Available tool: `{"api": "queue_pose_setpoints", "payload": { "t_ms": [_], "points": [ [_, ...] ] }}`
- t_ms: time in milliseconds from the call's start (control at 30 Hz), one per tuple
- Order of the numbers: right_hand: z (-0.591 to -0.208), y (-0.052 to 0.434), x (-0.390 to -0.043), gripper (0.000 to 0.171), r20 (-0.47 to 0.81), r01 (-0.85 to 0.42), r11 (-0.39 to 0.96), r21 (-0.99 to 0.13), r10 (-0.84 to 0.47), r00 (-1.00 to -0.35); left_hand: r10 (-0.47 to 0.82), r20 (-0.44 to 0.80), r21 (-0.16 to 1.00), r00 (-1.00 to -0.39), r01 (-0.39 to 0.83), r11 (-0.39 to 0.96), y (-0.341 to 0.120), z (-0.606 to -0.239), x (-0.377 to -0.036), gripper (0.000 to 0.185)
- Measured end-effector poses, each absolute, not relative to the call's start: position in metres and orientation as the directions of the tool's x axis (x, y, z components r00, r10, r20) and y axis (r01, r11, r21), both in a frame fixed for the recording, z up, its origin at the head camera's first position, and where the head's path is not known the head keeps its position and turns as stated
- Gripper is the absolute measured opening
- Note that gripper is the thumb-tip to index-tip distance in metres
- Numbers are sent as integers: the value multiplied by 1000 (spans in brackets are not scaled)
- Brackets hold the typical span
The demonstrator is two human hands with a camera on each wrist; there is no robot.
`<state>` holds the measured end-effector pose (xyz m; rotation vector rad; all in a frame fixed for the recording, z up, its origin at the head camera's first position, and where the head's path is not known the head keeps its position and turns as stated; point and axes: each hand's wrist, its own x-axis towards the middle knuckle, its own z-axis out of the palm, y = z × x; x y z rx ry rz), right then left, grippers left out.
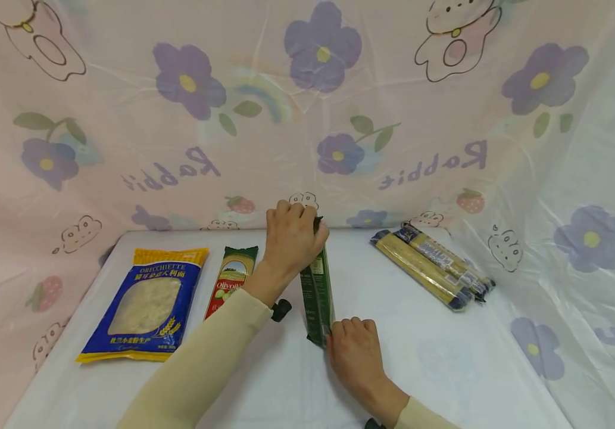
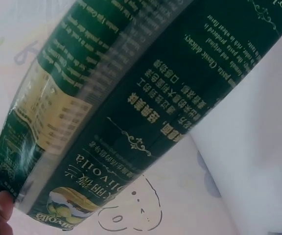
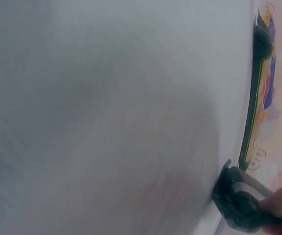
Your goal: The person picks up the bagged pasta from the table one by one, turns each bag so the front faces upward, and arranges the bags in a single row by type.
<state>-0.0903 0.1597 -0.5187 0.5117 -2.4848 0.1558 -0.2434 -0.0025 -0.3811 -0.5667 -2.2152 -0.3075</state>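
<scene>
**Dark green pasta packet held at both ends on the white counter**

The long dark green pasta packet [image 1: 317, 295] stood on its narrow edge near the middle of the counter [image 1: 436, 357], running from the near side toward the back. The left hand [image 1: 292, 237] was curled around its far end, fingers wrapped over the top and thumb against the side. The right hand [image 1: 354, 351] pinched its near end low down, close to the counter surface. From the left wrist view the packet's back filled the frame, printed with pale lettering and an olive picture, and a fingertip [image 2: 1, 208] pressed on its crimped end. The right wrist view was mostly blurred white surface, with the packet's end gripped at the lower corner.

Just to the left of the held packet lay a second green packet [image 1: 232, 280] with a red and gold label, flat on the counter and partly covered by the left forearm. Further left lay a blue and yellow bag of orecchiette [image 1: 146, 305], also flat. Well apart to the right, near the back corner, two long packets of spaghetti [image 1: 433, 265] lay side by side, touching, at a slant. A pink flowered sheet [image 1: 178, 131] hung behind and around the counter.
</scene>
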Motion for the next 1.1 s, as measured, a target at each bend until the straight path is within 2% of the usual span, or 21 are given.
{"api": "queue_pose_setpoints", "payload": {
  "t_ms": [133, 300, 400, 567, 667, 900, 1100],
  "points": [
    [-519, 157, -89, 30, 578, -404, 914, 25, -343, -740, 299, 736, 15, -608, 455, 890, 0, -379, -241, 36],
    [-517, 156, -89, 33, 582, -392, 920, 3, -321, -747, 297, 720, 3, -627, 431, 903, 0, -378, -241, 22],
    [-516, 157, -88, 37, 597, -383, 923, -20, -297, -745, 300, 736, 33, -607, 475, 880, 0, -378, -241, 17],
    [-515, 154, -87, 38, 613, -401, 916, -10, -311, -726, 337, 760, 114, -555, 625, 773, 2, -376, -238, 14],
    [-516, 148, -88, 41, 603, -406, 913, 23, -337, -723, 346, 765, 103, -543, 634, 767, 1, -377, -239, 12],
    [-517, 135, -91, 47, 566, -406, 912, 51, -361, -741, 341, 746, 47, -572, 556, 830, -6, -382, -244, 15],
    [-519, 128, -91, 47, 537, -430, 902, 37, -381, -752, 388, 659, 65, -645, 562, 824, -8, -379, -246, 32]
  ]
}}
